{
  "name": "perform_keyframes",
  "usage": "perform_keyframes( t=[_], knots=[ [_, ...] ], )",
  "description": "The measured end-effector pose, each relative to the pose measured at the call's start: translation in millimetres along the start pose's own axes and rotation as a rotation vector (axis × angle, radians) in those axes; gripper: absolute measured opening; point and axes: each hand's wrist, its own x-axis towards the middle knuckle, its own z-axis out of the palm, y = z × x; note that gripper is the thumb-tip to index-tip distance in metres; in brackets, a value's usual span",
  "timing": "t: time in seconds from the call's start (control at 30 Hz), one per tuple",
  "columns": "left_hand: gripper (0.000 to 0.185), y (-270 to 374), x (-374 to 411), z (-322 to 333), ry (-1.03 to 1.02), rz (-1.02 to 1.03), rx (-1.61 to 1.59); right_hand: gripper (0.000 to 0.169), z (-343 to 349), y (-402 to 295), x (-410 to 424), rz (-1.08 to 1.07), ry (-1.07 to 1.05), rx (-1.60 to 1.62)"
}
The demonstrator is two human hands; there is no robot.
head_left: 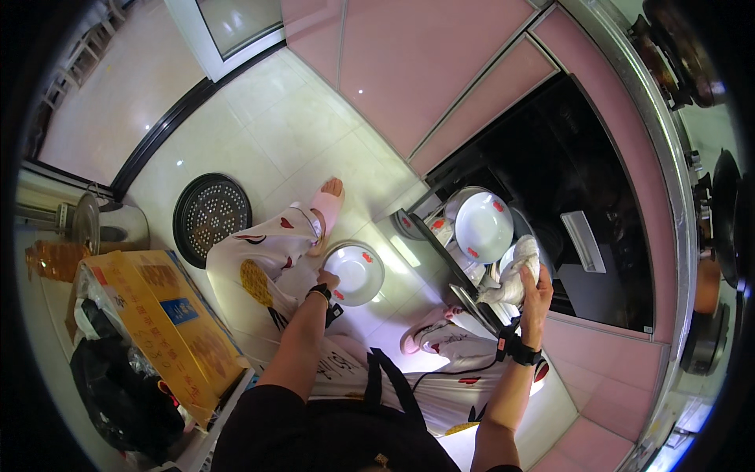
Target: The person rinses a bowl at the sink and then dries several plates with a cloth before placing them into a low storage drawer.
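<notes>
My left hand (328, 279) grips the near-left rim of a white bowl (357, 276) with red motifs, low over the tiled floor between my feet. I cannot tell if the bowl rests on something. A crumpled white cloth (519, 271) is bunched in my right hand (535, 290). That hand is above the right part of a pulled-out drawer basket (443, 246). Inside the basket, another white bowl with red motifs (483, 227) lies face up on top of other dishes. The cloth and my hand hide part of the dishes under them.
Pink cabinet fronts (424, 71) and a black glossy panel (566, 153) stand ahead. A black perforated tray (212, 219) lies on the floor at left, near a yellow cardboard box (171, 318) and a metal pot (121, 227). Pans (726, 218) sit on the counter at right.
</notes>
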Motion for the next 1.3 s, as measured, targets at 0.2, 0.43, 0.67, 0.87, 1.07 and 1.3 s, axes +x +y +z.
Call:
perform_keyframes(
  t=[0.2,0.43,0.67,0.87,1.07,1.3],
  knots=[
    [0.055,2,2,1,0.302,0.412,0.014,0.031,-8,3,6,0.091,0.055,0.091],
    [0.044,195,-134,-47,0.525,0.794,-0.594,0.062,-45,68,38,0.364,0.082,0.225],
    [0.019,304,-288,-136,0.036,1.546,-0.38,0.032,-27,105,51,0.673,-0.227,-0.015],
    [0.011,306,-270,-98,0.118,1.517,-0.278,0.034,-35,156,85,0.7,-0.277,-0.177],
    [0.014,307,-288,-107,0.186,1.682,-0.079,0.036,-1,101,77,0.457,-0.503,-0.26],
    [0.019,319,-283,-121,0.347,1.75,0.111,0.036,1,129,109,0.685,-0.45,-0.084]
  ],
)
